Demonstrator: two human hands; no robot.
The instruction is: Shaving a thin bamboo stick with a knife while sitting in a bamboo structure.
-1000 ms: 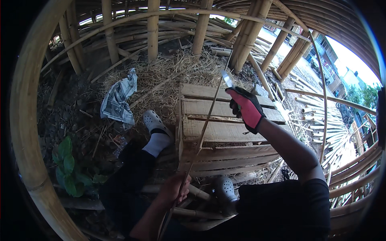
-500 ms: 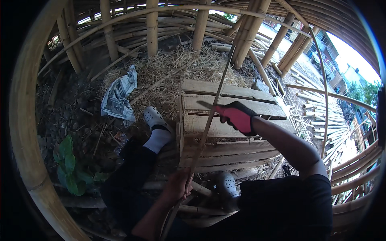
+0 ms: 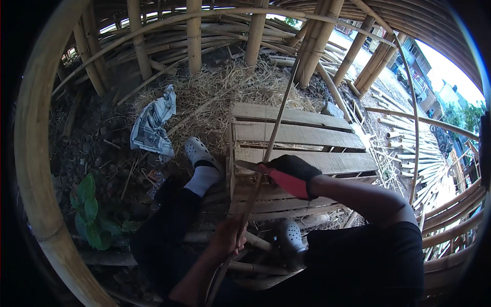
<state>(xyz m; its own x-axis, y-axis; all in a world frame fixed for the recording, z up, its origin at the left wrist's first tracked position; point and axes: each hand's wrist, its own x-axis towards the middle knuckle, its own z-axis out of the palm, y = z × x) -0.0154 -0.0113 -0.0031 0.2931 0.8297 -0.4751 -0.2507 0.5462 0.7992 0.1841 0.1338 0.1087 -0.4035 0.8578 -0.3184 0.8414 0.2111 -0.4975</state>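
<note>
Daylight entered at upper right, where the sky [image 3: 450,74] was overexposed; the crate slats [image 3: 312,136] and upper bamboo strip [image 3: 276,128] at centre received moderate light; ground [image 3: 87,148] at left and dark clothing [image 3: 368,256] at bottom lay in deep shadow; the bamboo pole [image 3: 30,179] at far left bowed under fisheye distortion; black vignetting filled the corners; bluish flare edged the upper-right rim.

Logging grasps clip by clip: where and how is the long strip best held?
The strip is probably best gripped on its lower stretch, wrapped from the left, as the left hand holds it: it is long, thin and slanting, and the knife crosses it higher up.
</note>
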